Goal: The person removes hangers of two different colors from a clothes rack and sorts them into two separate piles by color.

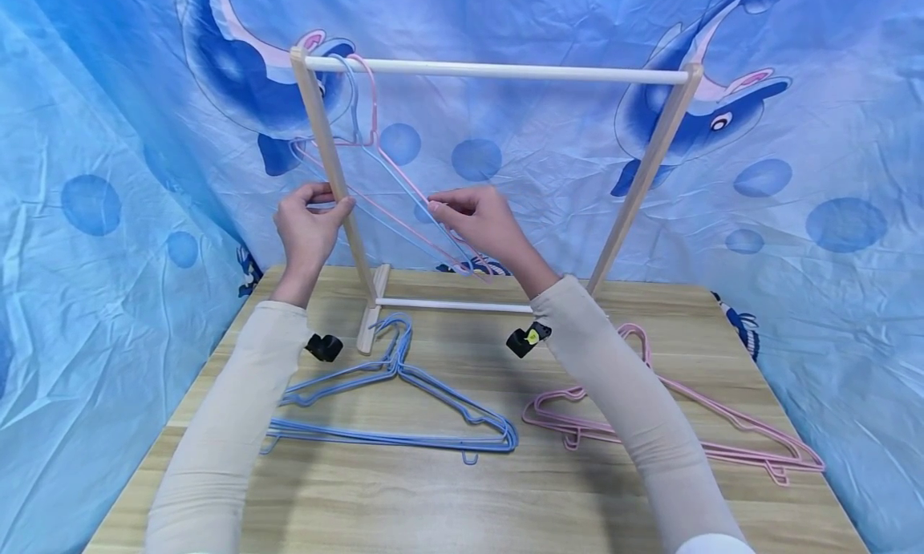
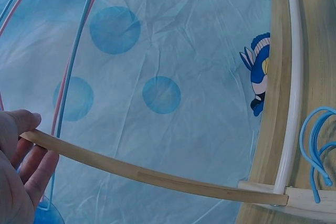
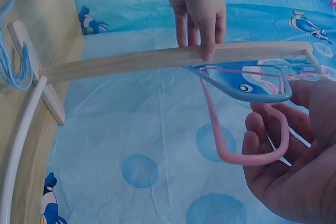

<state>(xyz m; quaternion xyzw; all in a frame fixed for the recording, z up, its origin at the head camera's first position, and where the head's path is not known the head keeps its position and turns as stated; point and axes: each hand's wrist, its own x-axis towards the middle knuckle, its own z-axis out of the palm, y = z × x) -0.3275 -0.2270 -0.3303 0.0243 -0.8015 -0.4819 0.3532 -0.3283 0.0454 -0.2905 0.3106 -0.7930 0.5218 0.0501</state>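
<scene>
On the left side of a small rack, my left hand (image 1: 306, 225) grips the upright wooden post (image 1: 334, 169), thumb on one side and fingers on the other. A pink hanger (image 1: 374, 109) and a blue hanger (image 1: 354, 105) hang side by side by their hooks at the left end of the white top rail (image 1: 498, 71). My right hand (image 1: 487, 221) pinches the pink hanger along its sloping arm. In the right wrist view, the curled fingers lie behind the pink loop (image 3: 252, 159), with the blue one (image 3: 247, 97) close by; the exact contact is partly hidden.
Several blue hangers (image 1: 397, 370) lie stacked on the wooden table (image 1: 419, 506), front left. Several pink hangers (image 1: 758, 459) lie at the right, partly behind my right sleeve (image 1: 621, 378). A white lower rail (image 1: 455, 305) joins the posts. Blue patterned cloth (image 1: 816, 297) surrounds the table.
</scene>
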